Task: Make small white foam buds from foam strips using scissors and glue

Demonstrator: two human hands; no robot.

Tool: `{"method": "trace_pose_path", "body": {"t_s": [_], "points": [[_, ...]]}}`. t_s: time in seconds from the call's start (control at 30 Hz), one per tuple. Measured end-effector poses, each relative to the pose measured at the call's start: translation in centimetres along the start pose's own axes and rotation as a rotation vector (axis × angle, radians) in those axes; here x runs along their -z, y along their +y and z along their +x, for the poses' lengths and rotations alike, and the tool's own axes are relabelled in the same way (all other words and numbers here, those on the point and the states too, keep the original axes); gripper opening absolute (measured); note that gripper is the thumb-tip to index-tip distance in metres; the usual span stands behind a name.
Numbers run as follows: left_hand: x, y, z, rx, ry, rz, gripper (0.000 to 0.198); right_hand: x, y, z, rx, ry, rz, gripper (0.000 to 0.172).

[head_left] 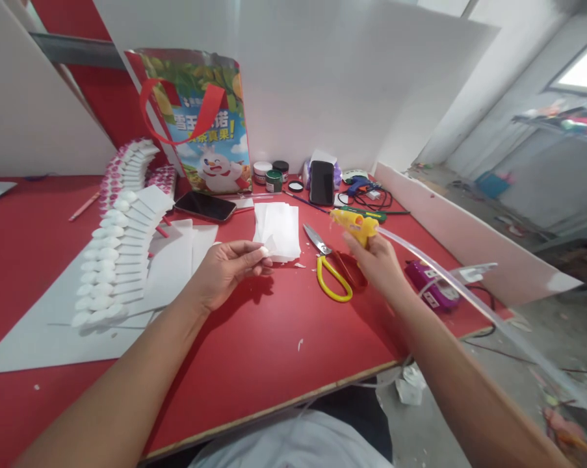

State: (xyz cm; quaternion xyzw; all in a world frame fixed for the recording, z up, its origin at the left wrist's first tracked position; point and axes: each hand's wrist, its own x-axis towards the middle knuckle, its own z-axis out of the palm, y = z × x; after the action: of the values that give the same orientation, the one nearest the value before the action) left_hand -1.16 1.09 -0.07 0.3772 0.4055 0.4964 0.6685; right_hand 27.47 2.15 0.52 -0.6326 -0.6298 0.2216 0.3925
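Note:
My left hand (234, 265) is closed in a pinch on a small white piece (264, 250), its fingers hiding part of it. Just beyond it lies a stack of thin white sheets (279, 227). My right hand (375, 257) is wrapped round a yellow glue gun (355, 223), whose nozzle points left. A long clear glue stick (449, 279) runs from the gun's back toward the lower right. Below the gun, scissors (335, 281) with one yellow and one red handle lie on the red table (268, 364).
To the left, fanned white petal-tipped pieces (108, 260) rest on white boards (39, 325). A phone (205, 206), a printed bag (215, 130) and several paint jars (273, 181) stand behind. A purple box (432, 286) sits right, near a low white panel (469, 227).

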Motion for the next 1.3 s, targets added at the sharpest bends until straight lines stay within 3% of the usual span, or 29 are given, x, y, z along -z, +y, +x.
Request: {"method": "trace_pose_path", "body": {"t_s": [0.1,0.23,0.47,0.77,0.87,1.07,1.13,1.23,1.3], "points": [[-0.3,-0.2,-0.1,-0.005,-0.007,0.004,0.04,0.9,1.7,2.1,-0.02,0.05,-0.096,0.032],[-0.6,-0.4,-0.2,-0.015,-0.006,0.031,0.042,0.6,3.5,3.7,-0.07,0.09,-0.138,0.029],[-0.4,-0.7,-0.4,-0.146,-0.031,0.204,0.033,-0.4,3.2,5.3,-0.218,0.005,-0.397,0.039],[-0.5,-0.5,-0.4,-0.179,-0.061,0.277,0.027,1.3,1.2,1.9,-0.17,-0.157,-0.772,0.052],[-0.5,-0.5,-0.4,-0.179,-0.078,0.28,0.025,1.4,0.8,0.6,-0.132,-0.156,-0.827,0.059],[-0.6,-0.3,-0.5,-0.163,-0.09,0.287,0.026,1.6,-1.3,-2.0,-0.101,-0.123,-0.903,0.057],[-0.6,-0.3,-0.5,-0.148,-0.099,0.292,0.029,1.6,-2.8,-3.2,-0.018,-0.121,-0.832,0.044],[-0.7,-0.4,-0.5,-0.127,-0.086,0.315,0.035,0.6,-5.2,-4.1,0.183,-0.111,-0.301,0.033],[-0.7,-0.4,-0.6,-0.124,-0.086,0.35,0.036,-1.0,-6.2,-3.5,0.158,-0.196,0.063,0.028]]}}
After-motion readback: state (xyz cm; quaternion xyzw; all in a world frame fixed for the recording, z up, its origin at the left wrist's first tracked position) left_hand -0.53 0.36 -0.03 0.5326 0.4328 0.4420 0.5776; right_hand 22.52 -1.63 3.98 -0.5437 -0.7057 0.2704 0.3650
